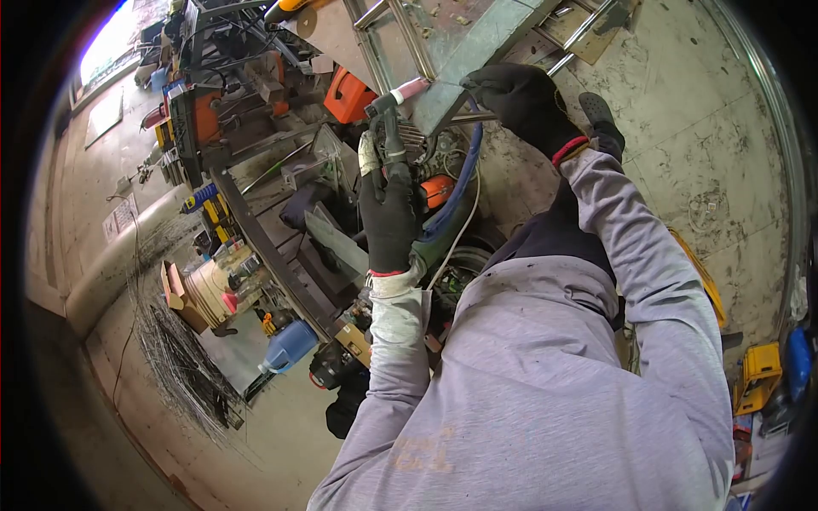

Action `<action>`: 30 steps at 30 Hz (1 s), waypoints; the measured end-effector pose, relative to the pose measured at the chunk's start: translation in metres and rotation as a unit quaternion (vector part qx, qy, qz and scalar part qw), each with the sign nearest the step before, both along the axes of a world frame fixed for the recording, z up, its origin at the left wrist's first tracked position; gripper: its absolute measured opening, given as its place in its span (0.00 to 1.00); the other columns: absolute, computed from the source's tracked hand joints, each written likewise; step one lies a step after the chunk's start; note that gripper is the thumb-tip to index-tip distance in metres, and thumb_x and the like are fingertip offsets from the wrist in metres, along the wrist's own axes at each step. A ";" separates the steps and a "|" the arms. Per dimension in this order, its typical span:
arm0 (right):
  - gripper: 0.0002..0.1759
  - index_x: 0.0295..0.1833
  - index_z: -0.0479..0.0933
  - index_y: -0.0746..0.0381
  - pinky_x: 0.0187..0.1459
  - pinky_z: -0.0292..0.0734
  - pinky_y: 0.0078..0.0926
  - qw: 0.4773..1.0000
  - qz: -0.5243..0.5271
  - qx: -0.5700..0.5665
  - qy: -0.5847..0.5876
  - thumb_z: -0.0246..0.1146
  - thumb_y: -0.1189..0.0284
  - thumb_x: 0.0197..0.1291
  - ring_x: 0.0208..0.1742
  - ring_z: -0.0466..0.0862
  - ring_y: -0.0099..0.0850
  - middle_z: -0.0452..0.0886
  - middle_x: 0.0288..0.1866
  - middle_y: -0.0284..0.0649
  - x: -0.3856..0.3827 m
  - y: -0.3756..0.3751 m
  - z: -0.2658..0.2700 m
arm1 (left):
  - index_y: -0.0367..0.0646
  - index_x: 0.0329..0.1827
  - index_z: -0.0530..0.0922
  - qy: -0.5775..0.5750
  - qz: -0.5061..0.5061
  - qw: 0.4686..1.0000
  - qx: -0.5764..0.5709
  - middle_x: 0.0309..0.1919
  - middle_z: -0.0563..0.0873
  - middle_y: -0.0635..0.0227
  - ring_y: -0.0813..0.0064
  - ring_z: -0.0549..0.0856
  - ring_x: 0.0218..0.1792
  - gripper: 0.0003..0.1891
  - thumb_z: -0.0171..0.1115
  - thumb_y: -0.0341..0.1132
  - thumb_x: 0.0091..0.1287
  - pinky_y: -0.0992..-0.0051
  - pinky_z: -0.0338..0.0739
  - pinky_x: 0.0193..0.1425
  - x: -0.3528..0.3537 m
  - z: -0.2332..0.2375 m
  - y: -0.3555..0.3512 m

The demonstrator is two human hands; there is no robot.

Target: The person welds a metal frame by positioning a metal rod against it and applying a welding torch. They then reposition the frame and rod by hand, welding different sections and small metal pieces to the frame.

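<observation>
A TIG welding torch (393,128) with a pink nozzle is in my left hand (388,217), which wears a black glove with a whitish wrap on one finger. The nozzle tip sits at a corner of a shiny metal tube frame (409,38) lying on the metal bench top (486,47). My right hand (521,100), also in a black glove, is closed in a pinch at the bench edge. A thin wire-like rod (449,83) runs from its fingertips toward the nozzle. A blue sleeved hose (460,192) hangs below the bench.
An orange case (348,95) stands left of the bench. Tools and metal parts crowd a steel rack (273,255). On the floor lie a bundle of thin rods (183,353) and a blue jug (290,345). A yellow crate (758,375) is at far right.
</observation>
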State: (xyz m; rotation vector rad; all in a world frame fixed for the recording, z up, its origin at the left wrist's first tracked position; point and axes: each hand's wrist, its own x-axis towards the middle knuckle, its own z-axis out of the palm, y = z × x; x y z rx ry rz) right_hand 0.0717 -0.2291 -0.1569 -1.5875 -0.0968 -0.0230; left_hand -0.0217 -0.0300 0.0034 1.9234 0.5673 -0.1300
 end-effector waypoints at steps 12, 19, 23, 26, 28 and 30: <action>0.20 0.63 0.86 0.63 0.57 0.86 0.31 0.999 0.008 -0.006 -0.030 0.66 0.75 0.67 0.53 0.93 0.33 0.92 0.55 0.48 0.023 0.001 0.043 | 0.40 0.73 0.71 -0.055 0.069 0.994 -0.061 0.33 0.82 0.72 0.84 0.78 0.24 0.21 0.59 0.33 0.80 0.80 0.73 0.24 -0.007 -0.001 0.007; 0.22 0.61 0.87 0.63 0.66 0.82 0.41 0.984 0.110 -0.140 -0.025 0.58 0.67 0.68 0.60 0.89 0.49 0.90 0.59 0.52 0.075 0.031 0.063 | 0.40 0.77 0.68 -0.090 0.020 0.994 0.063 0.42 0.85 0.68 0.79 0.84 0.29 0.23 0.58 0.32 0.80 0.76 0.81 0.29 -0.034 -0.018 0.033; 0.23 0.60 0.88 0.62 0.68 0.80 0.42 0.975 0.123 -0.186 -0.017 0.56 0.65 0.69 0.63 0.87 0.48 0.89 0.60 0.50 0.083 0.049 0.070 | 0.43 0.85 0.60 -0.105 0.067 0.992 0.024 0.43 0.83 0.69 0.79 0.84 0.30 0.32 0.58 0.33 0.81 0.77 0.81 0.31 -0.042 -0.018 0.033; 0.23 0.61 0.88 0.60 0.69 0.80 0.42 0.967 0.132 -0.218 -0.013 0.56 0.64 0.69 0.64 0.87 0.48 0.89 0.61 0.49 0.087 0.061 0.071 | 0.43 0.86 0.59 -0.062 0.148 0.982 -0.099 0.42 0.82 0.69 0.78 0.83 0.31 0.33 0.58 0.33 0.80 0.78 0.79 0.33 -0.050 -0.011 0.034; 0.23 0.62 0.88 0.59 0.69 0.80 0.42 0.962 0.141 -0.234 -0.021 0.56 0.64 0.69 0.64 0.87 0.48 0.89 0.62 0.49 0.090 0.068 0.068 | 0.41 0.84 0.61 -0.077 0.121 0.988 -0.063 0.42 0.82 0.68 0.78 0.83 0.31 0.32 0.59 0.33 0.80 0.78 0.79 0.32 -0.054 -0.011 0.037; 0.23 0.62 0.88 0.57 0.69 0.80 0.42 0.963 0.120 -0.241 -0.021 0.56 0.64 0.69 0.63 0.87 0.48 0.89 0.62 0.48 0.095 0.070 0.060 | 0.41 0.83 0.62 -0.086 0.136 0.984 -0.071 0.41 0.82 0.67 0.78 0.83 0.31 0.30 0.60 0.33 0.80 0.78 0.78 0.32 -0.060 -0.014 0.039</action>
